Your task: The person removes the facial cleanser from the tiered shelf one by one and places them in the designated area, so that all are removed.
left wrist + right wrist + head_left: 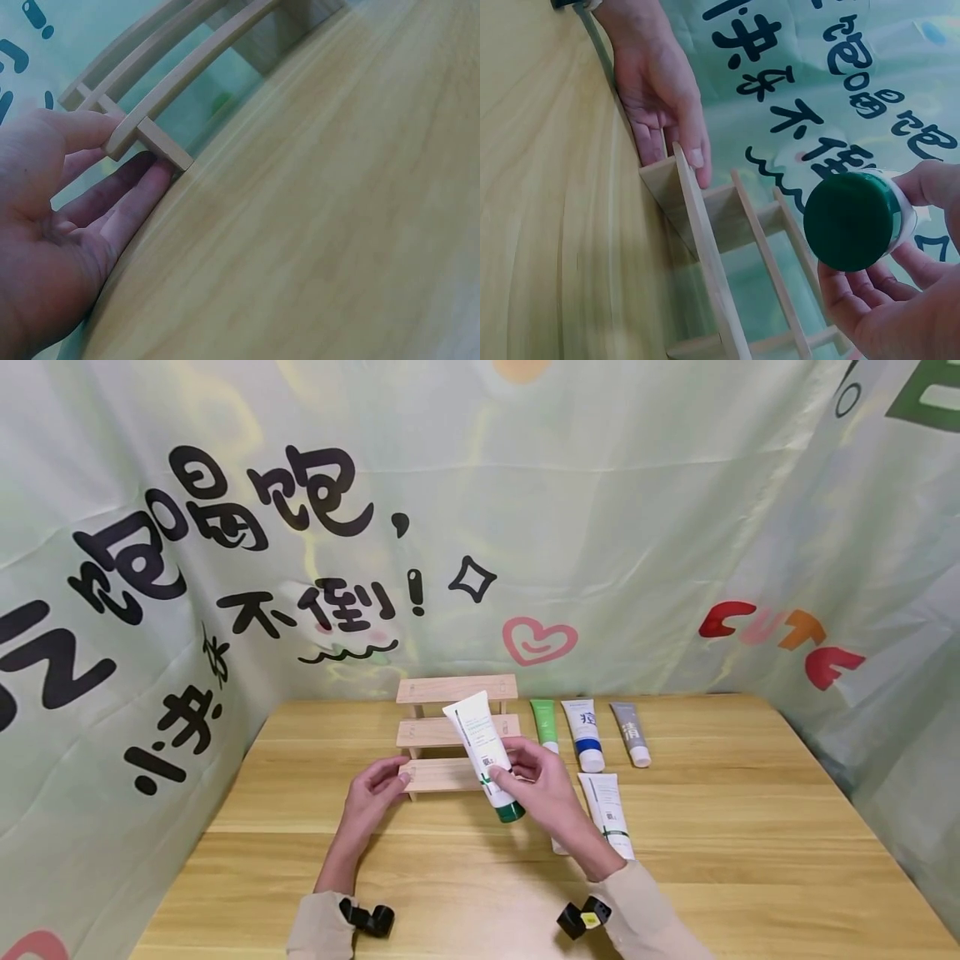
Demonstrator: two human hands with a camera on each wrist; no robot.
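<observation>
My right hand [551, 789] holds a white squeeze tube [480, 739] with a dark green cap, thumb across its front. The tube tilts, cap down, in front of a three-tier wooden display rack [457, 689]. In the right wrist view the green cap [849, 221] faces the camera, hiding most of the tube. My left hand [367, 802] grips the left end of the rack's lowest step. In the left wrist view its thumb [86, 129] lies on that step [191, 75], with other fingers beneath, beside the leg.
Right of the rack lie a green-and-white tube [543, 722], a white tube with a blue band [583, 731], a grey tube [630, 733] and a white tube with a green line [606, 810]. Another tube [558, 847] is mostly hidden by my right forearm. A printed curtain [637, 527] encloses the table [750, 827].
</observation>
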